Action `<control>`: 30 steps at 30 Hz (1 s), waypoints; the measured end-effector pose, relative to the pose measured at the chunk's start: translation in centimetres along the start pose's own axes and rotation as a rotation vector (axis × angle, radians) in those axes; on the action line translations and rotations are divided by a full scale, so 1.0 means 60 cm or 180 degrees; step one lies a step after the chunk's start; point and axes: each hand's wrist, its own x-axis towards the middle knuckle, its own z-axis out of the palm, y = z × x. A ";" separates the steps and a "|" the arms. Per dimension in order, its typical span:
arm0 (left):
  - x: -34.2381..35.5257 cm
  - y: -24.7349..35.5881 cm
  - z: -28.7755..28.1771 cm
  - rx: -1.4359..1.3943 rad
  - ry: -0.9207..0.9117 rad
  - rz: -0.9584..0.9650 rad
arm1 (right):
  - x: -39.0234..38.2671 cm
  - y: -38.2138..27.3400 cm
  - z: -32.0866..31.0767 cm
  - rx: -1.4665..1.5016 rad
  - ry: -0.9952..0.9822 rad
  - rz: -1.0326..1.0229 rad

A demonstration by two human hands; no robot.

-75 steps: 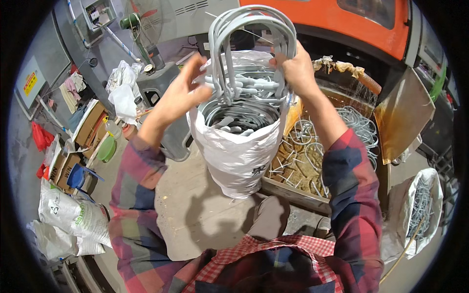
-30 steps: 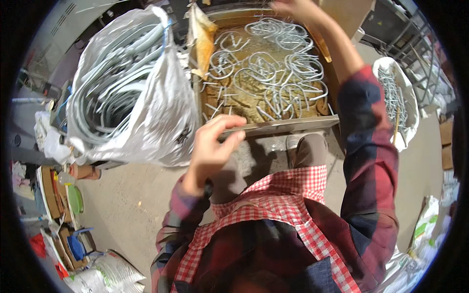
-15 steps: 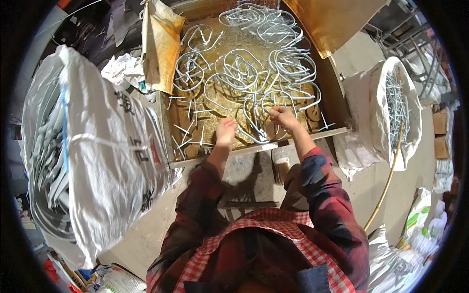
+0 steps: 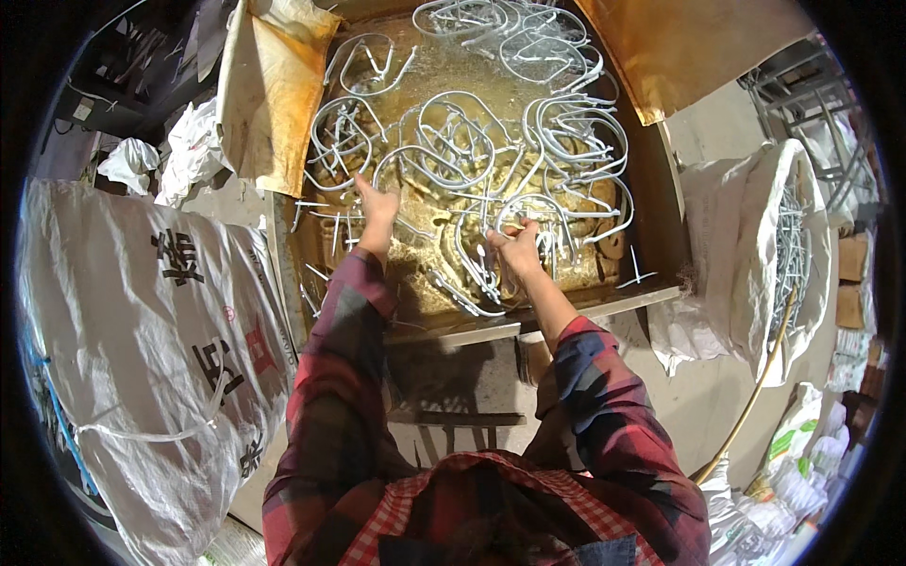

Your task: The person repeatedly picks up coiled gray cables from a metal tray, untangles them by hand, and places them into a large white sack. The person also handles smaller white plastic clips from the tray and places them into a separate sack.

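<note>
Wet, grey-white bent metal rods lie in curved tangles across a wide metal tray with a golden-brown bottom. My left hand reaches over the tray's left part with a finger stretched out, next to a looped rod; nothing shows in its grip. Nearer the middle, my right hand has its fingers closed at a curved rod. Its fingertips partly hide where they meet the metal. Below and left of that hand, more bent rods lie near the tray's front edge.
Short straight metal pieces lie along the tray's left side. Stained sheets hang at its far left, with another at far right. A big white woven sack stands left. An open sack of metal pieces with a long stick stands right.
My left hand has moved left and away from the front-middle rods toward the left loops, its fingers opening out. My right hand has shifted slightly left. The whole view has also shifted.
</note>
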 end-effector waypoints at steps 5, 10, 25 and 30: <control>0.003 0.018 -0.021 -0.1356 -0.1455 -0.0568 | -0.023 -0.030 -0.003 -0.0747 -0.0405 0.0108; -0.071 0.037 -0.041 -0.1827 -0.2600 -0.1782 | -0.048 -0.052 -0.009 -0.1157 -0.0652 0.0048; -0.224 0.239 -0.148 -0.2529 -0.2546 -0.0692 | -0.107 -0.135 -0.040 0.0827 0.0233 -0.0812; -0.303 0.286 -0.229 -0.3328 -0.1586 -0.0145 | -0.215 -0.212 -0.026 0.0146 -0.0468 -0.1167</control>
